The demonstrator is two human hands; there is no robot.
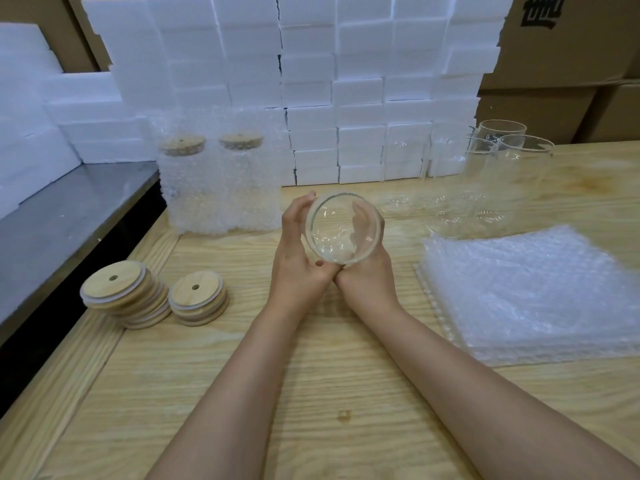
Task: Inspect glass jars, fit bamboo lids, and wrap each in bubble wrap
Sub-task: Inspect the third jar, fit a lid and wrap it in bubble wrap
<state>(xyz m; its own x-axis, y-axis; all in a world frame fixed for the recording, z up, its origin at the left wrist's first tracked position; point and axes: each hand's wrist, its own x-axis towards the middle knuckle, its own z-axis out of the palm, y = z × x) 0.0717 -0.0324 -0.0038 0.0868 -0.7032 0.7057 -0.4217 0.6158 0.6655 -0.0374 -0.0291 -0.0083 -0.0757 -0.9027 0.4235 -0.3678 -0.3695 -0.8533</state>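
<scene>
Glass jar [344, 228] tilted, mouth toward camera | left hand [298, 252], right hand [369, 268] grip clamped around its sides

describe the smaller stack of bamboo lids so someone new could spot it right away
Start at the left edge of the wooden table, near the grey counter. Two stacks of round bamboo lids sit side by side there. The smaller stack is the one on the right, nearer the hands; it is shorter and neater than the leaning taller stack.
</scene>
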